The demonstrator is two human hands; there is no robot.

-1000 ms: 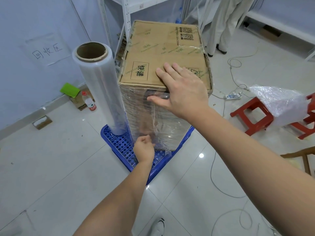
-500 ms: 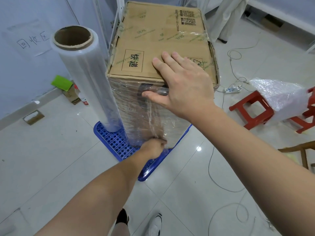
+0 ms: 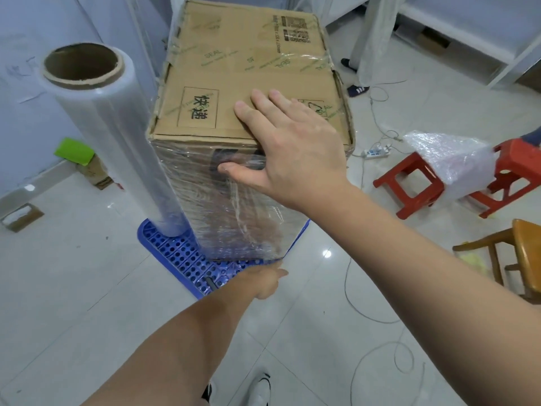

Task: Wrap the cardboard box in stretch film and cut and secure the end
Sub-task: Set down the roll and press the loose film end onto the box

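Head view shows the film-wrapped cardboard box (image 3: 248, 112) upright at frame centre on a blue pallet (image 3: 181, 256), the stretch film roll (image 3: 117, 136) just left, the right hand (image 3: 292, 150) flat on its top edge, the left hand (image 3: 263, 281) low at its base, grip unclear.

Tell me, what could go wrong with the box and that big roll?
The film roll stands upright on the edge of the blue pallet beside the cardboard box; a nudge could topple it. The wrinkled film end under the right hand might peel loose if not pressed flat. Loose cables on the floor could catch a foot.
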